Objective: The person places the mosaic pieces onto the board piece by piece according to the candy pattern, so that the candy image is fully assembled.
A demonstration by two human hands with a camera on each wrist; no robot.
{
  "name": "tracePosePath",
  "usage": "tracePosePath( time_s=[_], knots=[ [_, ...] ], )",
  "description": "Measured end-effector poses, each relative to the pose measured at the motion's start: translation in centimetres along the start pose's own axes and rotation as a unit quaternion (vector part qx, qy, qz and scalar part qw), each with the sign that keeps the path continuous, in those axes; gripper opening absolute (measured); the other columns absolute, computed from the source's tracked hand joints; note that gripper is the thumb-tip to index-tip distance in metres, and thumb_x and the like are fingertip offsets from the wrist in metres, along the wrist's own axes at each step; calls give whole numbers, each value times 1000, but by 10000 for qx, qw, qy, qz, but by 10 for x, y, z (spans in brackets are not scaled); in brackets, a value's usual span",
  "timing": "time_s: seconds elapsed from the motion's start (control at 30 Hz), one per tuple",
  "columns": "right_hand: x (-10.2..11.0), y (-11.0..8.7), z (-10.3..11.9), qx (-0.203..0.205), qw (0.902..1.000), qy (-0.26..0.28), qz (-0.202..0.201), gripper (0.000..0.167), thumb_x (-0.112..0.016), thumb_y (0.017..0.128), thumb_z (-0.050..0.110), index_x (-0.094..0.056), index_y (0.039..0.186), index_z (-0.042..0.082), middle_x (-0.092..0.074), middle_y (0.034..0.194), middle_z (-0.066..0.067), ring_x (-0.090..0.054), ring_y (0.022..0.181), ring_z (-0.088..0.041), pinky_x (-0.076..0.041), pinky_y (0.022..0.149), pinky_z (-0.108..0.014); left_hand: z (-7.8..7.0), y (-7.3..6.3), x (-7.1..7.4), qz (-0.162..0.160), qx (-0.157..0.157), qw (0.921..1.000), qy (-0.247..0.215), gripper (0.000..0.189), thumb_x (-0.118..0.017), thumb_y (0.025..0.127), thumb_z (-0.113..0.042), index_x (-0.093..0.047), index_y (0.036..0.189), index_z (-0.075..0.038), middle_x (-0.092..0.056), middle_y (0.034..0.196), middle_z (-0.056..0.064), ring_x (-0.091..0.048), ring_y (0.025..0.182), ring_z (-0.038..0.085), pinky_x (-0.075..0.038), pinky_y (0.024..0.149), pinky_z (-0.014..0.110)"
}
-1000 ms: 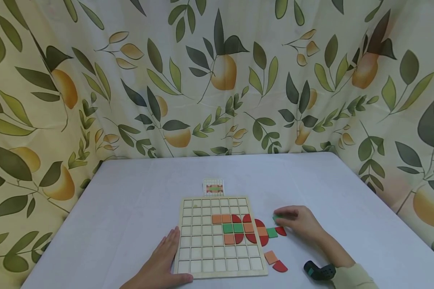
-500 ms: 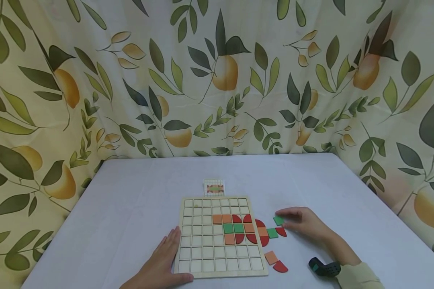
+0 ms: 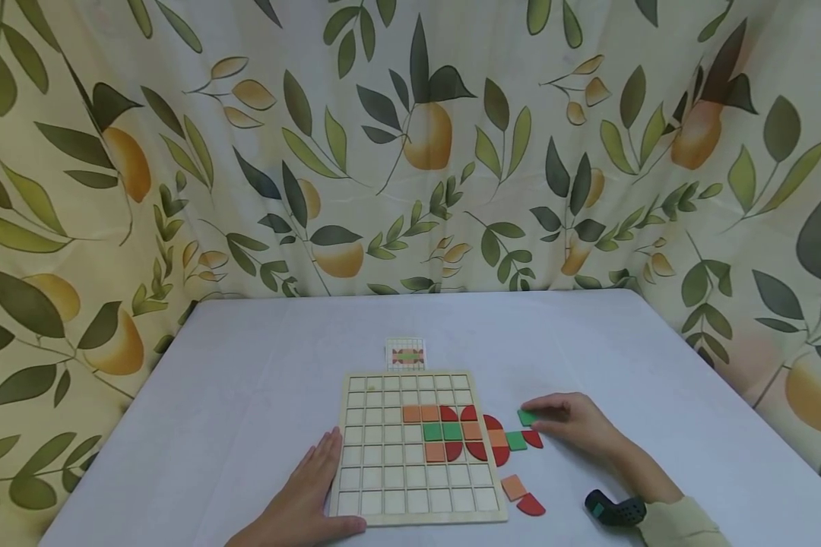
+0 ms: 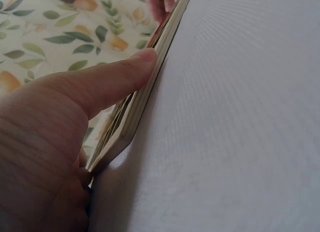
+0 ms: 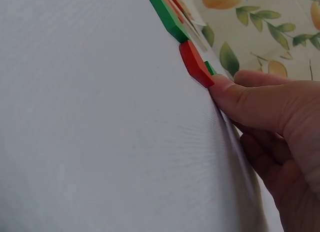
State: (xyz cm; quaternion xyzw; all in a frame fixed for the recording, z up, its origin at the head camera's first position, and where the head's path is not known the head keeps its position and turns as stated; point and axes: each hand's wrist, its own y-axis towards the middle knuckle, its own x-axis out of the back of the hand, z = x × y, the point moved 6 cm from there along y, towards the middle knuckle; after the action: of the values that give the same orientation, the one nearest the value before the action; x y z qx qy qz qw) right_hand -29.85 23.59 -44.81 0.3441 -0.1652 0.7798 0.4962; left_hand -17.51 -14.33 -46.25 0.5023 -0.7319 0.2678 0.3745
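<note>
At the tips of your right hand (image 3: 578,422), a green tile (image 3: 526,417) sits pinched between thumb and finger, a red piece (image 3: 532,438) just beside the thumb. Your left hand (image 3: 306,486), fingers extended, rests against the gridded board (image 3: 391,479); beyond both hands lies a pattern-printed card (image 3: 406,355).

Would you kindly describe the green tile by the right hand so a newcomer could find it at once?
On the white table lies a wooden grid board. Beyond its right edge is the right hand. The green tile is at that hand's fingertips; the other loose green square lies between an orange tile and a red piece.
</note>
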Motion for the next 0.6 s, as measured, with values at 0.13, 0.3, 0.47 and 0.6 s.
tracePosePath(
  time_s=[0.13, 0.3, 0.47, 0.6],
  knots=[
    [0, 0, -2, -155, 9996, 53, -219, 30, -72, 80, 24, -69, 107, 11, -66, 106, 0, -58, 103, -20, -47, 84, -25, 0, 0, 0, 8, -18, 10000, -41, 121, -60, 68, -72, -9, 144, 6, -9, 151, 19, -6, 138, 31, 15, 95, 7],
    [-1, 0, -4, -514, 9974, 192, -470, 33, -73, 79, 24, -69, 108, 9, -66, 107, -2, -57, 106, -23, -48, 86, -33, -1, 0, 0, 31, -3, 10000, -86, 121, -59, 67, -72, -8, 144, 6, -8, 151, 19, -4, 138, 31, 16, 95, 7],
    [-4, 1, -3, -713, 9952, 243, -628, 36, -74, 79, 26, -68, 110, 9, -65, 108, -2, -56, 108, -23, -48, 85, -32, -2, 0, 0, -4, -41, 10000, -65, 119, -60, 69, -70, -9, 144, 7, -9, 150, 19, -6, 137, 32, 15, 96, 7],
    [-7, 4, 4, -695, 9944, 365, -707, 35, -74, 79, 25, -68, 109, 8, -65, 108, -4, -54, 110, -26, -47, 87, -39, -2, -1, 0, -8, -49, 10000, -16, 119, -60, 69, -70, -10, 144, 7, -10, 150, 19, -6, 137, 31, 15, 95, 7]
  ],
)
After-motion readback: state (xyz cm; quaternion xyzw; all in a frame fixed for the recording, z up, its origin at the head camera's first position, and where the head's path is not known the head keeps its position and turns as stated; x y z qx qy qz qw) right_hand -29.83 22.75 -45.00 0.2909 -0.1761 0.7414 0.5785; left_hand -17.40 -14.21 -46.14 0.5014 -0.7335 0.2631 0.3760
